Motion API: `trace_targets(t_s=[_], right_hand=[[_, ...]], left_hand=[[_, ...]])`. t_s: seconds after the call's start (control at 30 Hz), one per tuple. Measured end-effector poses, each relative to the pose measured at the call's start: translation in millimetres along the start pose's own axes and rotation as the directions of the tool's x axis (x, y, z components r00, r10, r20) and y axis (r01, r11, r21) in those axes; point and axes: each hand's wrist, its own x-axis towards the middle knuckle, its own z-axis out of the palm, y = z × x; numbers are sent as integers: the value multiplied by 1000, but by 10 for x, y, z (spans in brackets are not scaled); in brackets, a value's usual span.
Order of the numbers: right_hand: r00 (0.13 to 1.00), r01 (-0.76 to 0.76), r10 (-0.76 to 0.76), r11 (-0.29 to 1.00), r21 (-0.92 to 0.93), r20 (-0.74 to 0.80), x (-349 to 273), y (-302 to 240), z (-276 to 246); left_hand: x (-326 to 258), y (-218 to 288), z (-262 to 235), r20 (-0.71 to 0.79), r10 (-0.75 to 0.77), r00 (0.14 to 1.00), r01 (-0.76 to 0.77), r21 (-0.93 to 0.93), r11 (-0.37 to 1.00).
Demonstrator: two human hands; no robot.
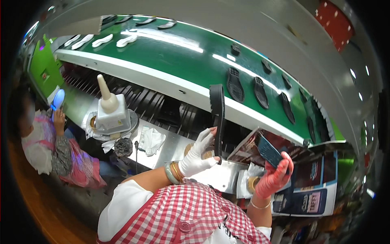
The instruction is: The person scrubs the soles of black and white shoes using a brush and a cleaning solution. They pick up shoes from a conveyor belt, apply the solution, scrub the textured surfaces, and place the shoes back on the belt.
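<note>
Green conveyor belt (178,61): carries row of black rubber shoe soles (260,92); well apart from hands.
Steel work surface (219,177): below hands.
Black shoe sole, held edge-on upright (218,118): above surface; left hand (197,156), white glove, grip pinching lower edge only. Risk: narrow pinch, sole may tip or drop.
Dark flat phone-like object (269,151): right hand (274,179), red glove, grip clasped around it. Risk: attention split, slip likely.
</note>
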Motion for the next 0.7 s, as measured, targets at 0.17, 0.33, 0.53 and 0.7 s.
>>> trace_targets(t_s=[0.17,0.33,0.53,0.7], right_hand=[[999,-2,3,1000,25,-52,-34,85,-173],[1000,28,-29,996,-79,-2,-152,175,-31],[979,-132,135,991,27,-152,-115,305,-157],[975,-180,163,978,-104,-154,-193,470,-397]], left_hand=[[515,218,-229,-58,-211,976,131,-616,777],[1393,108,-1083,-238,-298,924,4,-776,631],[971,-11,-590,-105,-492,864,355,-565,745],[1760,82,-1966,-685,53,727,2,79,997]])
